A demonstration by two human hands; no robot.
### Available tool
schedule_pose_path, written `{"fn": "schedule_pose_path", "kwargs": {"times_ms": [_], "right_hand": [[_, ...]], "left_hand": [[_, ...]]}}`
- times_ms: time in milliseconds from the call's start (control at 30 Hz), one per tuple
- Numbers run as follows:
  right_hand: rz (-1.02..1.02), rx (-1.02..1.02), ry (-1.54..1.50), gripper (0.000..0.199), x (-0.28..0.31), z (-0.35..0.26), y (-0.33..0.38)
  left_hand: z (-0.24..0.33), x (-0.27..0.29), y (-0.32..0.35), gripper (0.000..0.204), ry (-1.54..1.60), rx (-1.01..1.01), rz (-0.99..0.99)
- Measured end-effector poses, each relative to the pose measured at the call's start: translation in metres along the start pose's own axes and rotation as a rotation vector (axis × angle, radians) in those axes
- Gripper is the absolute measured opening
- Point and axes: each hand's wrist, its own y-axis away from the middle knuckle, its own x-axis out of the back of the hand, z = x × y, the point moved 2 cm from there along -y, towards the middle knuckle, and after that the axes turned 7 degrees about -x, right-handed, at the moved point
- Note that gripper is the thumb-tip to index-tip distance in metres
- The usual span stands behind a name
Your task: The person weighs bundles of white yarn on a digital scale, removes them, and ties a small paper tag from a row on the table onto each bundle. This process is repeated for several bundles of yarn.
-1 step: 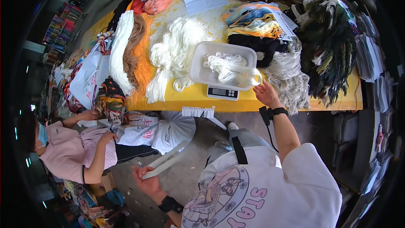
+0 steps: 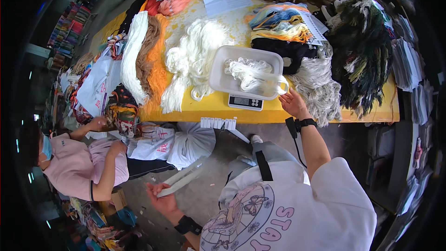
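My left hand, low in the view, is closed on a pale white yarn skein that stretches up and right from my fingers in two strands. My right hand is at the right front corner of a whitish plastic tray. Its fingertips hold the looped end of a white yarn skein, whose bulk lies bunched in the tray. Beneath the tray is a small white digital scale at the table's front edge. A large loose heap of white yarn lies to the tray's left.
Yarn bundles in white, brown and orange line the yellow table's left side. Grey-white yarn and dark green yarn lie at right. A co-worker sits at left beside white sacks.
The co-worker's hands have shifted slightly at the left. My own hands and the yarn in them look the same.
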Motion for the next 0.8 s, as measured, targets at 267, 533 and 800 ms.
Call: {"fn": "schedule_pose_path", "kwargs": {"times_ms": [267,533,800], "right_hand": [[0.589,0.292,0.314,0.029,-0.028,-0.018,0.003],[-0.743,0.781,0.374,0.046,-0.273,-0.011,0.266],[-0.547,0.650,0.732,0.054,-0.318,0.094,0.314]], "left_hand": [[-0.011,0.006,0.002,0.024,-0.035,0.082,-0.002],[-0.009,0.024,-0.003,0.027,-0.069,0.299,-0.005],[-0.043,-0.021,-0.004,0.031,-0.411,0.728,-0.535]]}}
